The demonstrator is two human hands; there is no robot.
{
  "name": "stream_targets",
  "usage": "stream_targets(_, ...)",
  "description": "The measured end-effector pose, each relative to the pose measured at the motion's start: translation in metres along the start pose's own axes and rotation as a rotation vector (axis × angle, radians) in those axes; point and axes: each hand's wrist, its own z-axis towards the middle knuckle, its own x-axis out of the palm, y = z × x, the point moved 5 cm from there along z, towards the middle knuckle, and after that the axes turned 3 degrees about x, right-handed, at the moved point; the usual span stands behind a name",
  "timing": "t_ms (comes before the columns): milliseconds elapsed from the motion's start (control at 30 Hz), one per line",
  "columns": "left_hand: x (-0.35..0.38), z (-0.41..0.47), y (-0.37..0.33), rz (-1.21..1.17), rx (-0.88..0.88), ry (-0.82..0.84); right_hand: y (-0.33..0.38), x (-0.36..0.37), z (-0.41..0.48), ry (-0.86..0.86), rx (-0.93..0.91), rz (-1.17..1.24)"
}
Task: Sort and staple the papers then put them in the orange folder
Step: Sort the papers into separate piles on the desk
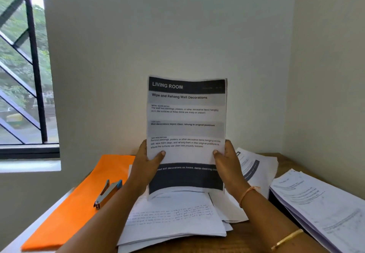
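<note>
The left hand (145, 165) and right hand (227, 164) are holding one printed sheet (186, 126) up off the tabletop (246, 239), each pinching a side edge low down, thumbs lying on the printed face and fingers hidden behind it. Both forearms are reaching forward from the near edge, wrists bent upward; a thin thread (247, 192) is circling the right wrist and a bangle (286, 239) is sitting farther up that arm.

The sheet is standing upright with its long axis vertical, its "LIVING ROOM" heading at the top and its text facing the person. Its lower edge is hanging just over loose papers (173, 219) that are spreading across the middle of the tabletop.

An orange folder (79, 203) is lying flat along the left edge, its long axis running from the near left corner toward the far edge. A stapler (107, 193) is resting on it, blue end pointing away from the person.

More papers (258, 165) are fanning out behind the right hand, and a thick stack (324, 209) is lying by the right edge. Bare wood is showing at the near edge between the piles. A wall (158, 25) is closing off the far and right edges; a window (21, 75) is standing to the left.
</note>
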Motion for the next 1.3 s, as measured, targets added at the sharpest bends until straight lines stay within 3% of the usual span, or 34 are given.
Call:
stream_targets(100,-0.002,0.003,0.009,-0.156,-0.143,0.029,0.001,-0.001,0.001,0.004,-0.023,0.002)
stream_targets(167,0.001,0.001,0.017,-0.08,-0.201,0.1,-0.003,0.001,-0.002,0.025,-0.005,-0.014)
stream_targets(433,0.005,-0.007,0.026,0.207,-0.199,0.262,-0.014,0.0,-0.004,0.016,0.02,-0.084)
stream_targets(500,0.005,-0.006,0.026,0.272,-0.155,0.232,-0.012,0.0,-0.005,0.004,0.0,-0.088)
stream_targets(633,0.006,-0.003,0.016,0.221,-0.096,0.164,-0.004,-0.003,-0.003,-0.035,-0.054,-0.061)
stream_targets(800,0.01,-0.01,0.033,0.33,-0.242,0.312,-0.031,0.003,-0.005,0.087,0.115,-0.139)
stream_targets(1067,0.01,-0.007,0.016,0.309,-0.11,0.173,-0.017,-0.005,-0.001,0.026,0.055,-0.037)
stream_targets(1300,0.014,-0.012,0.032,0.537,-0.105,0.326,-0.037,-0.002,-0.004,0.099,0.161,-0.203)
